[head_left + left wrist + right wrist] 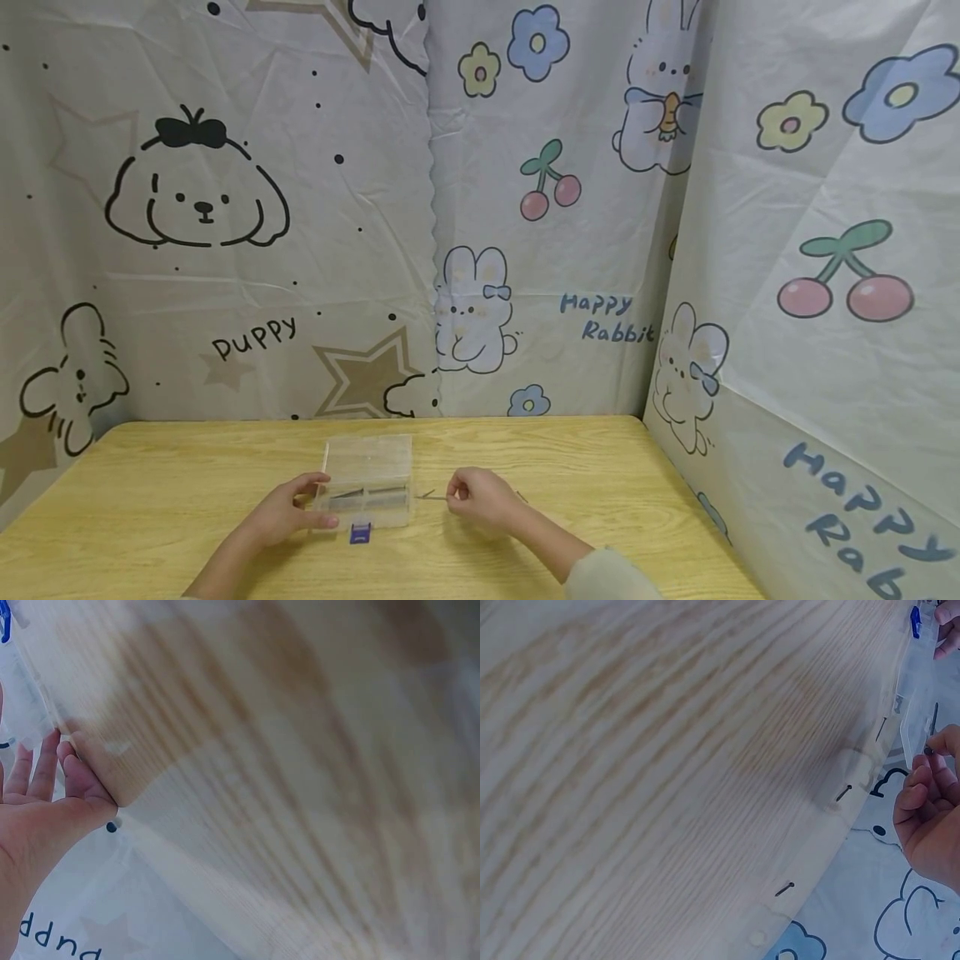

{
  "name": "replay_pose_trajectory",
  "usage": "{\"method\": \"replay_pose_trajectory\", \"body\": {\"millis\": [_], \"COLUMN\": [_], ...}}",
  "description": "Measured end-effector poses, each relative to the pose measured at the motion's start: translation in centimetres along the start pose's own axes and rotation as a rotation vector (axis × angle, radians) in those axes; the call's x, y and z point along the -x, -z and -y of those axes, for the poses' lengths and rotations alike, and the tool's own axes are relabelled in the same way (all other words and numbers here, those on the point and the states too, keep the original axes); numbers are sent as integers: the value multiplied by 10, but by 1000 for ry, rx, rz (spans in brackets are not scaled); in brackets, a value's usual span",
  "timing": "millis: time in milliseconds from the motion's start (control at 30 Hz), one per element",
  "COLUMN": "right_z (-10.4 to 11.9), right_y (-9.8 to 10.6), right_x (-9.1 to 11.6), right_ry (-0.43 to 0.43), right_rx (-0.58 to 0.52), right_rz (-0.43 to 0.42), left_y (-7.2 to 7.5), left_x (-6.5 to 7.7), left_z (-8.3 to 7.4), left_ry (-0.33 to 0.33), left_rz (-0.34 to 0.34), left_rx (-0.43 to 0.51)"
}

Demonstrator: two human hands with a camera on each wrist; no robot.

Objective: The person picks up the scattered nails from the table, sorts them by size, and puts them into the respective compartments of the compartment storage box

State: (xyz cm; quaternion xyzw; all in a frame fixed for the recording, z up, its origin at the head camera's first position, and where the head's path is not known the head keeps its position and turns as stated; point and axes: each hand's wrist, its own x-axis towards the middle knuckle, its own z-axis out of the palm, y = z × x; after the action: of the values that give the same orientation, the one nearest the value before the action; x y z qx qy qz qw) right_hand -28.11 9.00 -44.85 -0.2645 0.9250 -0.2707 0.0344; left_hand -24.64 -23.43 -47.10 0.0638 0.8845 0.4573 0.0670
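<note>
A clear plastic box (367, 458) stands on the table with its lid raised at the back and a blue latch (360, 533) at its front. Long grey nails (386, 493) lie in its compartments. My left hand (281, 512) grips the box's left side, thumb in front and fingers toward the back. Just right of the box, my right hand (483, 500) pinches a nail (934, 720) by its head end between thumb and forefinger, its shank pointing at the box. The left wrist view shows my left hand (52, 814) at the box's edge.
Loose nails lie on the wooden table (187, 467): one nail (881, 729) near the box, another nail (844, 793) farther off, and a third nail (784, 889) beyond. A printed cloth (300, 275) hangs behind the table, and more cloth (840, 383) hangs along the right.
</note>
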Motion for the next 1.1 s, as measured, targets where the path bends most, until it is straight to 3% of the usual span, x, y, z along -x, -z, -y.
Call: {"method": "replay_pose_trajectory", "body": {"millis": [833,1100], "right_z": [13,23], "right_y": [-17,-23], "right_x": [-20,-27], "right_ry": [60,4], "right_rx": [11,-47], "right_rz": [-72,-45], "left_y": [-1,0], "left_x": [2,0], "left_z": [-2,0], "left_ry": [-2,-13], "left_rz": [3,1], "left_rx": [1,-11]}}
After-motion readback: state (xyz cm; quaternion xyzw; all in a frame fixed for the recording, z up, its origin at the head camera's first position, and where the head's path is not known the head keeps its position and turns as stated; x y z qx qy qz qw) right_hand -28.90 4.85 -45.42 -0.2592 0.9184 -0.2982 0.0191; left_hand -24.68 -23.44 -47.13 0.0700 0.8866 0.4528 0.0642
